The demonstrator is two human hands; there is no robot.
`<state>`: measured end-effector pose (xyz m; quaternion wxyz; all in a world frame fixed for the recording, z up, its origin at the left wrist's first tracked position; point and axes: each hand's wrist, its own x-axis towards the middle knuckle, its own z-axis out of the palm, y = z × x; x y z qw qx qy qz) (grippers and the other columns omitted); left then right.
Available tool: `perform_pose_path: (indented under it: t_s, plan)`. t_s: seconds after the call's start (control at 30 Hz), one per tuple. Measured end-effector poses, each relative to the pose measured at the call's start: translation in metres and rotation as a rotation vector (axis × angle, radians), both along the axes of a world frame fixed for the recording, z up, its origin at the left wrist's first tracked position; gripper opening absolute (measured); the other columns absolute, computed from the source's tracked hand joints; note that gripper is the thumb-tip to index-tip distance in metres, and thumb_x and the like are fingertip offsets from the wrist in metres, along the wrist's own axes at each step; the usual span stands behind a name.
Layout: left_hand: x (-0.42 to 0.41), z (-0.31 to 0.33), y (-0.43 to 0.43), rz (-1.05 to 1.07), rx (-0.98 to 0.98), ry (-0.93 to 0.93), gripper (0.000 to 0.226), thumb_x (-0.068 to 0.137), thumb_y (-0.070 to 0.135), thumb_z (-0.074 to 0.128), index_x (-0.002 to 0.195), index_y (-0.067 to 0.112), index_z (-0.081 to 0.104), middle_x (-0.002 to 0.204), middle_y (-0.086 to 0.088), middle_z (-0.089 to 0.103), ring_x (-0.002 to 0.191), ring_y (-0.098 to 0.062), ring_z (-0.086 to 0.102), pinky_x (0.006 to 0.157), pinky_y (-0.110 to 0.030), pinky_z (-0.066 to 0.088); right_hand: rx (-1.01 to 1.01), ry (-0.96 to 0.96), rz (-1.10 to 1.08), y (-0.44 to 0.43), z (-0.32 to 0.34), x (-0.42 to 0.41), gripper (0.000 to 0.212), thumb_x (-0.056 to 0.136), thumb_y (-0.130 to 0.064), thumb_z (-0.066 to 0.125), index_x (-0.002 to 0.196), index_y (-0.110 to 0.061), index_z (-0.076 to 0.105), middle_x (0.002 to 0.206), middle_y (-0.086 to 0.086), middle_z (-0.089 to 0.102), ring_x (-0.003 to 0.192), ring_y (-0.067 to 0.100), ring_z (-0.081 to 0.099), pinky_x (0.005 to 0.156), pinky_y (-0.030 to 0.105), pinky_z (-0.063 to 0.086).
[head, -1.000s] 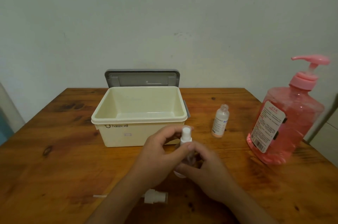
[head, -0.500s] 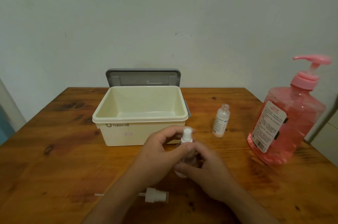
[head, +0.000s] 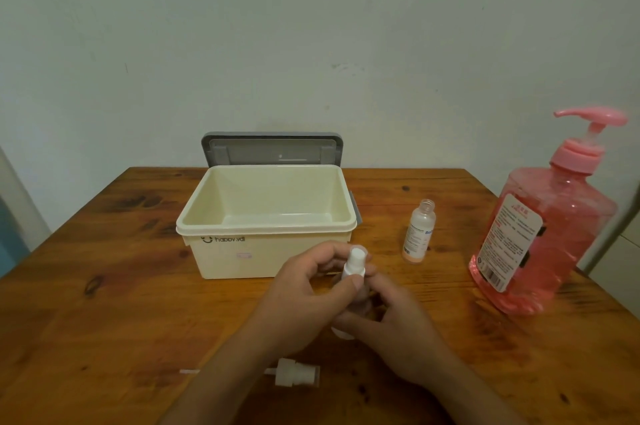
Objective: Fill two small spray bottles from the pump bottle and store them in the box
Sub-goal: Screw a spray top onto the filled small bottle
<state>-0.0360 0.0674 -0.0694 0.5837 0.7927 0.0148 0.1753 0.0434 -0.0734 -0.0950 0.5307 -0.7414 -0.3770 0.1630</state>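
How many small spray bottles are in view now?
2. One spray bottle is held by the left hand and right hand before the box; the other bottle stands uncapped between box and pump bottle.

Dim, flat indoor light gives the wall (head: 311,43) a grey-green cast. Shadows on the wooden table (head: 104,320) are faint and soft-edged. At the right edge the pump bottle (head: 540,244) leans, stretched by wide-angle distortion. The left hand (head: 304,293), right hand (head: 398,334) and spray bottle (head: 355,261) look slightly blurred.

Left hand (head: 304,293) and right hand (head: 391,331) both grip spray bottle (head: 355,263)
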Motion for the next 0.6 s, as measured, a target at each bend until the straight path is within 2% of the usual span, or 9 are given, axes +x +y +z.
perform_pose_path:
  t_s: [0.13, 0.23, 0.4, 0.53, 0.6]
  plan:
    - [0.0023, -0.0014, -0.0043, 0.049, 0.037, -0.010, 0.021, 0.077, 0.033, 0.077, 0.097, 0.036, 0.069, 0.104, 0.018, 0.069, 0.106, -0.005, 0.063, 0.095, -0.038, 0.053, -0.039, -0.053, -0.001, 0.0004, -0.0001, 0.0003, 0.033, 0.083, -0.024, 0.076, 0.106, -0.041, 0.059, 0.100, -0.027, 0.066, 0.091, -0.002, 0.063, 0.072, 0.018, 0.053]
    - [0.0032, -0.0030, -0.0015, 0.086, 0.037, -0.031, 0.020, 0.079, 0.028, 0.078, 0.096, 0.037, 0.072, 0.103, 0.016, 0.066, 0.105, -0.006, 0.062, 0.094, -0.041, 0.053, -0.012, -0.040, 0.004, -0.0001, -0.0002, 0.0004, 0.033, 0.080, -0.019, 0.078, 0.102, -0.037, 0.061, 0.097, -0.024, 0.067, 0.087, -0.002, 0.064, 0.069, 0.015, 0.051]
    - [-0.0009, 0.0001, -0.0009, 0.041, 0.058, -0.017, 0.027, 0.087, 0.016, 0.070, 0.107, 0.034, 0.070, 0.103, 0.018, 0.073, 0.105, 0.000, 0.064, 0.090, -0.027, 0.053, -0.008, -0.021, -0.017, 0.0007, -0.0010, 0.0007, 0.034, 0.079, -0.024, 0.079, 0.103, -0.041, 0.062, 0.095, -0.018, 0.069, 0.085, 0.007, 0.064, 0.070, 0.022, 0.054]
    - [0.0008, -0.0011, -0.0043, 0.069, 0.083, -0.039, 0.027, 0.072, 0.043, 0.076, 0.098, 0.039, 0.070, 0.104, 0.019, 0.066, 0.106, -0.004, 0.061, 0.091, -0.026, 0.051, -0.013, -0.035, 0.005, 0.0007, -0.0020, 0.0019, 0.033, 0.082, -0.021, 0.077, 0.108, -0.036, 0.063, 0.098, -0.016, 0.069, 0.089, 0.005, 0.065, 0.073, 0.022, 0.055]
    - [0.0021, -0.0024, -0.0026, 0.092, 0.077, -0.043, 0.026, 0.074, 0.036, 0.080, 0.098, 0.040, 0.070, 0.104, 0.018, 0.066, 0.106, -0.005, 0.062, 0.093, -0.031, 0.052, -0.010, -0.025, 0.014, 0.0006, -0.0006, 0.0012, 0.035, 0.081, -0.019, 0.078, 0.109, -0.033, 0.063, 0.097, -0.018, 0.069, 0.088, 0.002, 0.066, 0.071, 0.019, 0.054]
